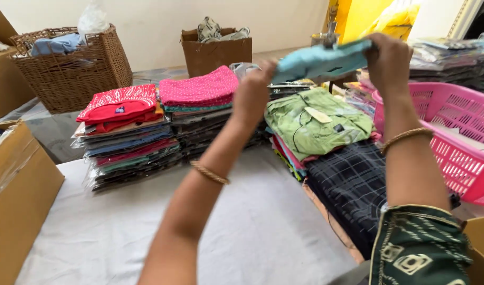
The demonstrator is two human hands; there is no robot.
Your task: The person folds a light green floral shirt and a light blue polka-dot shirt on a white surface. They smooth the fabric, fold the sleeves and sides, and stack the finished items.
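Currently: folded light-blue garment (321,59), raised above the stacked clothes, both ends pinched.
Left hand (251,97) and right hand (388,60) closed on it; thumbs hidden, grip possibly shallow — could slip onto green shirt (316,124).

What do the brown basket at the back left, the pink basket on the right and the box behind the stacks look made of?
Brown basket: woven wicker or cane, matte, going by its interlaced strands. Pink basket: moulded plastic, slightly glossy, with a regular lattice of holes. Box: plain brown corrugated cardboard, dull, with open flaps; the corrugation itself cannot be seen.
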